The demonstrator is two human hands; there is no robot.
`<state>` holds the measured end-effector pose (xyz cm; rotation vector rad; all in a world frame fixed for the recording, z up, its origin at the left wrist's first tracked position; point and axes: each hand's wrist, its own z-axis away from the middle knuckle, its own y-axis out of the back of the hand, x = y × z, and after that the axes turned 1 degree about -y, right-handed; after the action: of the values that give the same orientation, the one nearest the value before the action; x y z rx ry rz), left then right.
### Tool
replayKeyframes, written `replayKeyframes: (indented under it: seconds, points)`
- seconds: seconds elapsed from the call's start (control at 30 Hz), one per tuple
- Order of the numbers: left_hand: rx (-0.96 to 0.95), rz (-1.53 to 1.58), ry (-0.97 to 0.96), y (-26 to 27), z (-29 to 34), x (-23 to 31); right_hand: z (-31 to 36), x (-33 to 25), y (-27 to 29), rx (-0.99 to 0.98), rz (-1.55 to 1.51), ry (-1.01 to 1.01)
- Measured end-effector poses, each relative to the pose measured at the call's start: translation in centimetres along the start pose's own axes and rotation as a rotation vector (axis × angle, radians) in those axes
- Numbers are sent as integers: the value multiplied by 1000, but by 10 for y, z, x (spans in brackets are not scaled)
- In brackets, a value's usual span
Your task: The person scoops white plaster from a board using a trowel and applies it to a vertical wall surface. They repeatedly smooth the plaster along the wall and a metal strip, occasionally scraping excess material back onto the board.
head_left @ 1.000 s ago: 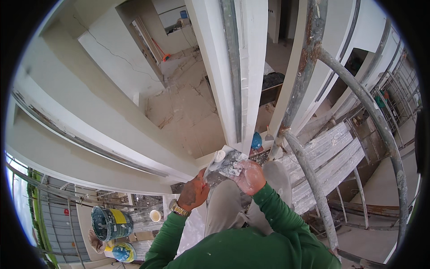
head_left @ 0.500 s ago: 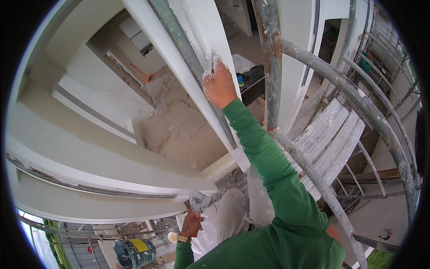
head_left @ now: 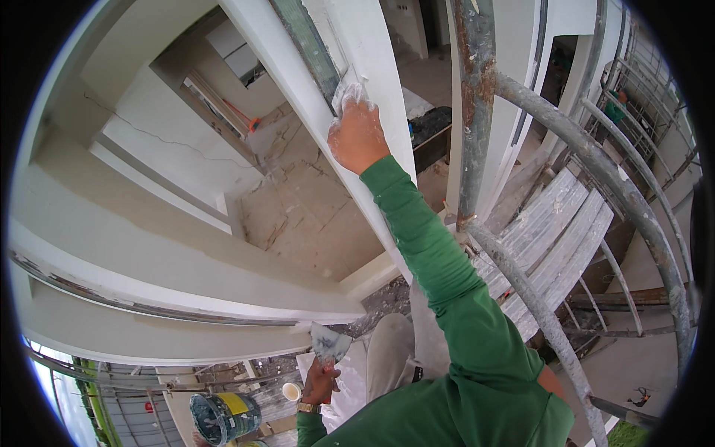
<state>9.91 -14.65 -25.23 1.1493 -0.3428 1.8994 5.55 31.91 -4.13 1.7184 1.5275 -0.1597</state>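
My right hand (head_left: 359,128) is closed at the face of a white column (head_left: 376,56), its fingertips beside a long grey-green strip (head_left: 307,48) running along the column. White paste coats the fingers, and what they grip is mostly hidden. The green-sleeved right arm reaches up across the view. Low in the view, my left hand (head_left: 320,381) grips a putty knife (head_left: 330,343) by its reddish handle, with the wide, paste-smeared blade pointing up. A watch (head_left: 308,407) circles the left wrist.
A paint-splashed bucket (head_left: 223,417) and a small white cup (head_left: 292,391) stand at lower left. Metal scaffold pipes (head_left: 477,112) curve along my right, beside whitened planks (head_left: 544,231). Past the column lies a dusty room floor (head_left: 298,216). Another person (head_left: 615,108) is far right.
My right hand has shifted left across the column onto the edge of the strip, and its fingers have turned. The left hand still holds the putty knife. The whole view has shifted slightly.
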Motion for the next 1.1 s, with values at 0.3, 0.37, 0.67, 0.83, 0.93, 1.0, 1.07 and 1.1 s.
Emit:
replayKeyframes:
  seconds: [0.3, 0.37, 0.67, 0.83, 0.93, 1.0, 1.07, 1.1]
  points:
    - [-105, 270, -5, -17, -12, 38, 38, 24, 67, -259, -745, -80]
    - [-209, 541, -37, -24, -10, 65, 74, 28, 76, -283, -1207, -152]
    - [-649, 1106, -163, -32, 31, 172, 193, 12, 107, -637, -1021, 598]
    - [-670, 1057, -157, -30, 38, 199, 201, 50, 121, -604, -492, 361]
    - [-346, 674, -349, -20, 38, 196, 209, 49, 117, -458, -284, 410]
    - [-206, 454, -370, -15, 37, 203, 207, 28, 122, -299, -204, 538]
    - [-159, 268, -349, -15, 39, 210, 202, 15, 120, -279, -138, 654]
    - [-145, 173, -341, -16, 40, 214, 200, 10, 120, -264, -95, 709]
